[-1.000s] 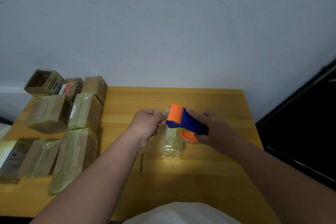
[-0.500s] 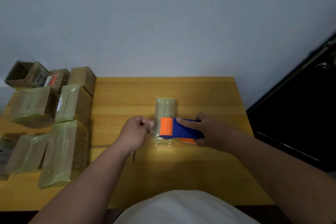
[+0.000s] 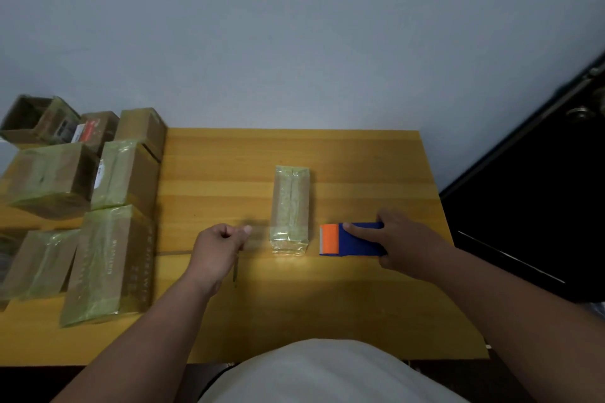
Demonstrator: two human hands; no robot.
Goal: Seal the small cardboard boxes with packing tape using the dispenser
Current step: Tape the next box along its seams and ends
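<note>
**Small box taped, dispenser set down to its right**

Small box (image 3: 290, 208) is the landmark: it lies near the middle of the worktop (image 3: 376, 173), wrapped in glossy tape, its long axis running away from the person. Nearest the person, to the box's left, the left hand (image 3: 217, 247) is curled into a loose fist; its thumb and fingers seem pinched together, but motion blur hides whether anything is between them. Just right of the box, apart from it, the blue and orange dispenser (image 3: 352, 239) lies on the worktop with its orange end towards the box, and the right hand (image 3: 404, 240) has its grip around the blue body. Both hands sit about equally close to the box. Farther left, a cluster of taped boxes (image 3: 111, 258) crowds the worktop's edge, so this one likely goes there next.
</note>
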